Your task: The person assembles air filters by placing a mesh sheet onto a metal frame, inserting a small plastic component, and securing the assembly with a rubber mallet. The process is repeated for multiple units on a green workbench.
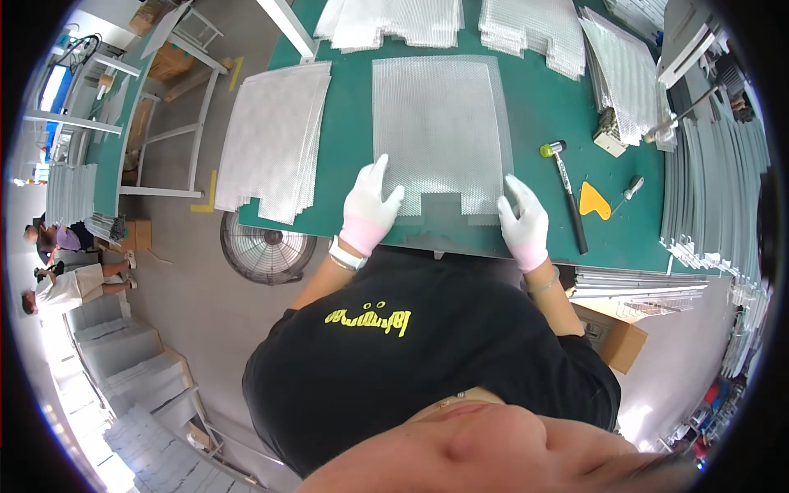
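A silvery mesh sheet (440, 131) with a rectangular notch in its near edge lies flat on the green table (345, 115) in front of me. Another sheet's edge shows along its right side. My left hand (370, 205), in a white glove with a pink cuff, rests at the sheet's near left corner, fingers apart and thumb over the mesh. At the near right corner is my right hand (523, 222), gloved the same way. Its fingers are stretched and spread beside the edge. Neither hand shows a grip on the sheet.
Left of the sheet lies a mesh stack (275, 140); more stacks (390, 20) line the far side. A mallet (567, 193), yellow scraper (593, 201) and screwdriver (633, 187) lie to the right, before long metal strips (711, 189). A floor fan (267, 246) stands left.
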`<action>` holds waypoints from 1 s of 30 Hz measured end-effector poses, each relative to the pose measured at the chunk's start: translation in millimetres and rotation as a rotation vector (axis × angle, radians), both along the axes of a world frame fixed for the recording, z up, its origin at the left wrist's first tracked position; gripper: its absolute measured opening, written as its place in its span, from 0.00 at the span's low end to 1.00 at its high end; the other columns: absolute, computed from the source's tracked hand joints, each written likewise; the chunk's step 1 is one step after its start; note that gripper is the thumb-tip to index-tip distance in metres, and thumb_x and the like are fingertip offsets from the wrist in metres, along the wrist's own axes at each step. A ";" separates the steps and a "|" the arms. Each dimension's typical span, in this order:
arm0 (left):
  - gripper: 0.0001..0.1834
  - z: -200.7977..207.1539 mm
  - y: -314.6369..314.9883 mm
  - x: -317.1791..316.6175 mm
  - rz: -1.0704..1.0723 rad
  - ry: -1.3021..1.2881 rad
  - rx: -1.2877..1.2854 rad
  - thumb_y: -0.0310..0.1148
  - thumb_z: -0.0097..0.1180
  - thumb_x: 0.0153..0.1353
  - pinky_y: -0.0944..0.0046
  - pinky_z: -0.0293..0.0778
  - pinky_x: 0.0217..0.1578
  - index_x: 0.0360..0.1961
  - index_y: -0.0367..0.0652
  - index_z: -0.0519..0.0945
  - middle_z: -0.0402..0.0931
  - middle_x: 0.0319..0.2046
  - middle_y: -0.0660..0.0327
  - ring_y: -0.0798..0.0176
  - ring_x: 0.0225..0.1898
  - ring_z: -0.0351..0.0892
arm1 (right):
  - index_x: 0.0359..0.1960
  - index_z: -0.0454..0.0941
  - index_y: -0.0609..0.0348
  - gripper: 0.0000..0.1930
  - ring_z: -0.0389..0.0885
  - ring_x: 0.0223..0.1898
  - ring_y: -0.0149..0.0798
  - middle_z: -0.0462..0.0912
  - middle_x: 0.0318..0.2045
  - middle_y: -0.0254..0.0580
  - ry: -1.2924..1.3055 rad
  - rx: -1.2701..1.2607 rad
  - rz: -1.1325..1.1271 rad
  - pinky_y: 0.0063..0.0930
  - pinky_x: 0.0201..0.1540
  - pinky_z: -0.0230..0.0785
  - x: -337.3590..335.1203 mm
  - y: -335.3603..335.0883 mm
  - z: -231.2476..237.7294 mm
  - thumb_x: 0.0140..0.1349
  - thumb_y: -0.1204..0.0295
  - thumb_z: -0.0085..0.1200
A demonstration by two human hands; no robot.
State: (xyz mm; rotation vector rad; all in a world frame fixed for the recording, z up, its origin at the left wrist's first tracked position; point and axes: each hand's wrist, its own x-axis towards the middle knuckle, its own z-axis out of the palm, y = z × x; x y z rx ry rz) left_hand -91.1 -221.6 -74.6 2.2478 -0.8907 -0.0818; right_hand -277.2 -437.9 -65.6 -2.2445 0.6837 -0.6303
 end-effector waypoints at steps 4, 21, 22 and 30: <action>0.34 -7.8 -5.2 8.0 -0.005 -0.041 0.093 0.40 0.61 0.59 0.55 0.74 0.53 0.64 0.37 0.67 0.71 0.55 0.45 0.44 0.53 0.75 | 0.52 0.79 0.60 0.17 0.83 0.36 0.43 0.82 0.50 0.49 0.067 -0.001 0.000 0.29 0.42 0.76 7.4 -3.9 -2.3 0.60 0.72 0.59; 0.35 -16.6 -11.9 15.5 0.011 -0.037 0.276 0.39 0.58 0.60 0.53 0.77 0.47 0.67 0.41 0.63 0.67 0.60 0.46 0.44 0.49 0.78 | 0.54 0.78 0.55 0.18 0.82 0.49 0.47 0.81 0.53 0.47 0.124 -0.296 0.029 0.34 0.48 0.78 17.4 -3.6 -26.2 0.62 0.69 0.58; 0.35 -17.7 -11.5 15.7 0.010 -0.044 0.274 0.39 0.58 0.61 0.53 0.77 0.47 0.67 0.41 0.62 0.67 0.60 0.46 0.44 0.49 0.78 | 0.54 0.78 0.54 0.18 0.83 0.48 0.47 0.80 0.54 0.46 0.138 -0.305 0.032 0.34 0.47 0.78 17.5 -3.3 -25.7 0.62 0.68 0.58; 0.35 -17.0 -12.4 15.6 0.023 -0.060 0.272 0.40 0.59 0.60 0.52 0.77 0.47 0.67 0.43 0.64 0.68 0.59 0.46 0.44 0.48 0.79 | 0.53 0.78 0.54 0.17 0.84 0.45 0.46 0.79 0.55 0.46 0.203 -0.331 0.010 0.34 0.45 0.78 17.1 -0.9 -26.1 0.62 0.67 0.57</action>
